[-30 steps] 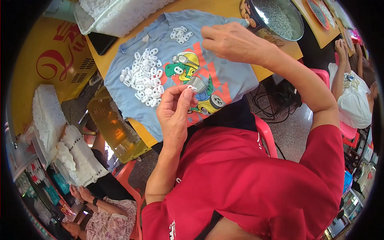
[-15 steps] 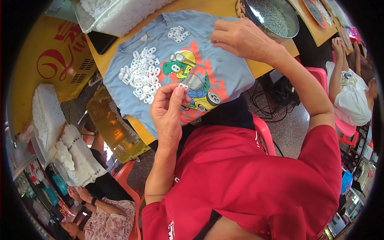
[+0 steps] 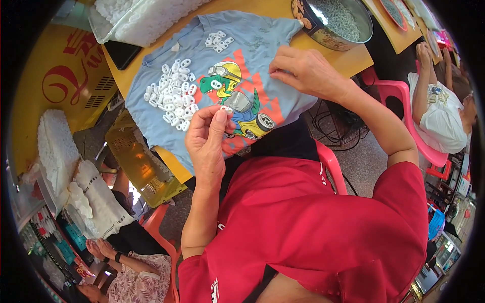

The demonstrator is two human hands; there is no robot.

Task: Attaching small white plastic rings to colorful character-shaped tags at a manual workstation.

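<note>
A light blue t-shirt with a cartoon print lies spread on the yellow table. A pile of several small white plastic pieces sits on its left part, a smaller cluster of white pieces near its top. My left hand is raised over the shirt's lower edge, fingertips pinched on one small white piece. My right hand rests on the shirt's right side, fingers curled together; whether it holds anything is hidden.
A metal bowl of small grey bits stands at the table's back right. A white tray of white pieces sits at the back left. A yellow crate is below the table. Pink chairs and seated people are around.
My right hand has come down from the shirt's top toward its right middle. My left hand stays raised, now pinching a small white piece instead of a larger grey one.
</note>
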